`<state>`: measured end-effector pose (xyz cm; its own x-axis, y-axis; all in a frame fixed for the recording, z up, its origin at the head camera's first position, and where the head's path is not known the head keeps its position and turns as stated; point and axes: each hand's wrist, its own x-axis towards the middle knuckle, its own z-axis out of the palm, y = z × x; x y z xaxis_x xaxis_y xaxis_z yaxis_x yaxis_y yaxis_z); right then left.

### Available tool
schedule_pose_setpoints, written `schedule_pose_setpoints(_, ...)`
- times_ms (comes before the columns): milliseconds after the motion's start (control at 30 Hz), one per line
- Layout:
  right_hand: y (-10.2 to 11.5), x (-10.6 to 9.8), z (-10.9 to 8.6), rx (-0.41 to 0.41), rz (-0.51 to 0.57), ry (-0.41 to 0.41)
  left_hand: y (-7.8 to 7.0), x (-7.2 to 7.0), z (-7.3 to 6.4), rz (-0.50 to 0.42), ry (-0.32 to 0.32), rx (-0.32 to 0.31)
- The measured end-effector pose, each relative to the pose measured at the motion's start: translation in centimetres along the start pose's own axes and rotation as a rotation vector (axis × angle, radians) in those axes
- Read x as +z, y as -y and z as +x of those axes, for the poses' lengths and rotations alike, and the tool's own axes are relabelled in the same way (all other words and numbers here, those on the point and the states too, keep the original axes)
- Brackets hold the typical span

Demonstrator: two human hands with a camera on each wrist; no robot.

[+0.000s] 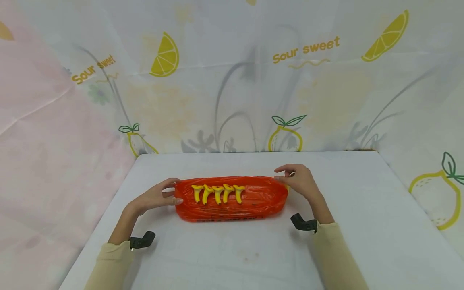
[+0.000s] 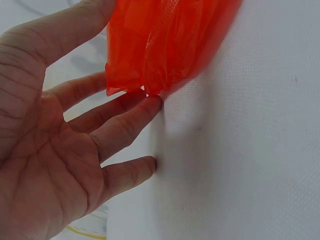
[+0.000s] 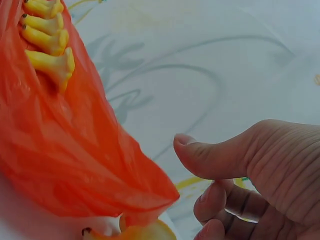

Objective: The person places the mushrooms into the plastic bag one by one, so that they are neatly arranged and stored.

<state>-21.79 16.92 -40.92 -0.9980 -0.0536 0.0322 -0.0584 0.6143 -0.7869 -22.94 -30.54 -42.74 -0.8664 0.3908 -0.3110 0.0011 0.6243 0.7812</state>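
Observation:
A red plastic bag [image 1: 261, 201] lies lengthwise across the white table. On top of it sits a row of several small yellow banana-shaped pieces [image 1: 218, 194], also seen in the right wrist view. My left hand [image 2: 75, 135] is at the bag's left end, thumb over the plastic and fingertips against its edge. Beside the right end is my right hand [image 3: 240, 175], thumb and fingers loosely bent with nothing between them, apart from the bag in the right wrist view. Another yellow banana-like piece [image 3: 150, 232] shows partly under that end. Whatever fills the bag is hidden.
The white tabletop [image 1: 224, 257] extends around the bag. A printed cloth [image 1: 224, 80] with lemons and lettering hangs behind the table and at both sides. Dark wrist cameras [image 1: 303, 222] are strapped at both sleeve cuffs.

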Motion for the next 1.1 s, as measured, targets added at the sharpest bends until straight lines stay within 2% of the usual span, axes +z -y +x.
schedule_pose_setpoints(400, -1.8, -0.2, 0.1, 0.068, -0.051, -0.008, 0.2, -0.2, 0.1, 0.001, 0.003, 0.009)
schedule_pose_setpoints(767, -2.9, -0.5, -0.2, 0.03, -0.062, -0.01, 0.4, -0.2, 0.2, -0.002, 0.0, 0.008)
schedule_pose_setpoints(1100, -3.5, -0.5, -0.5, 0.051, -0.106, -0.009, 0.3, 0.0, 0.1, -0.008, 0.001, 0.02)
